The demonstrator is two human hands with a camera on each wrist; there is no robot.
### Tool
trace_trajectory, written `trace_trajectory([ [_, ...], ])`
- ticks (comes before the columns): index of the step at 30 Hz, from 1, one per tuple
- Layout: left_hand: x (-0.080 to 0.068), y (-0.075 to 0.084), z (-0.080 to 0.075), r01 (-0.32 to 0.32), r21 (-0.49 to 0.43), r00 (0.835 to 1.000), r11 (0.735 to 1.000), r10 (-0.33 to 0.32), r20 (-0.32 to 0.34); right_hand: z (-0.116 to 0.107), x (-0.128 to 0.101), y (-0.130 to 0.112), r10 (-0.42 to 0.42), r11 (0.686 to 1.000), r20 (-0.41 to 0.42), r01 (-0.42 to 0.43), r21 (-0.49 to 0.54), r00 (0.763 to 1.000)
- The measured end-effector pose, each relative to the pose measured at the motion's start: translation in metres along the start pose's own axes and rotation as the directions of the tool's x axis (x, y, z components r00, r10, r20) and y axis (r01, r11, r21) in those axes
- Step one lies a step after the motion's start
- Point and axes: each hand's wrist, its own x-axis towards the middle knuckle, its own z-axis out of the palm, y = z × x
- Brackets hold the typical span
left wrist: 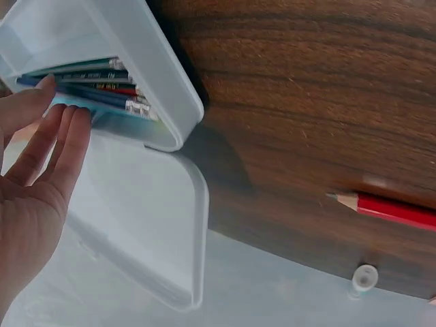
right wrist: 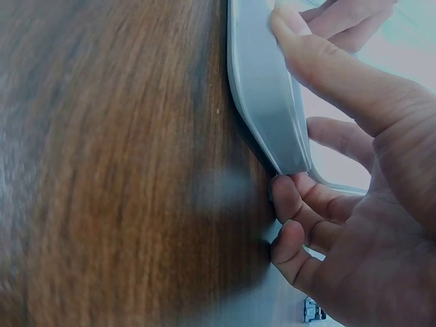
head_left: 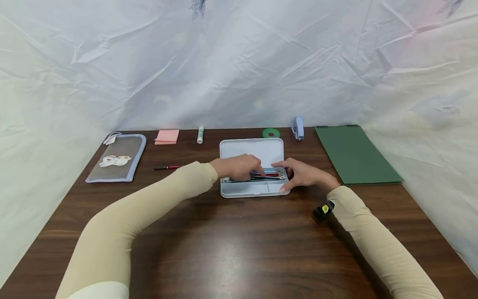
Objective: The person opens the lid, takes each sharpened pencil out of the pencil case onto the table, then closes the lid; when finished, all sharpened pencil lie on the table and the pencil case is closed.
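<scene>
Here, pencils (head_left: 261,176) lie crosswise, seemingly, in the case (head_left: 254,189).

Makeshift study desk: wooden table (head_left: 239,249), stationery, white sheet backdrop (head_left: 239,62).

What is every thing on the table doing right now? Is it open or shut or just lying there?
Light blue plastic pencil box: open, lid laid back flat.
Coloured pencils: lying inside the box.
Left hand: fingers straight, touching the pencils.
Right hand: gripping the box's right end.
Red pencil: loose on the table.
Grey zip pouch: lying flat.
Green notebook: closed.
Glue stick: capped, lying down.
</scene>
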Motion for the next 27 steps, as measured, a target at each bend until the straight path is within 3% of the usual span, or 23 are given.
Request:
trace_trajectory([
  [6,0.0042,0.0022,0.0042,0.001,0.028,1.0,1.0,-0.001,-0.002,0.0001,0.0011,0.0011,-0.002,1.0,-0.001,0.002,-0.008,1.0],
  [14,0.006,0.001,0.0058,-0.017,-0.003,1.0,1.0,0.017,-0.007,0.001,0.0013,0.0016,0.002,1.0,-0.003,-0.002,-0.003,1.0],
  [27,0.0078,-0.001,0.0047,0.023,-0.12,0.999,0.993,-0.018,0.039,0.0016,0.0023,0.0032,-0.008,1.0,-0.004,0.008,0.004,1.0],
])
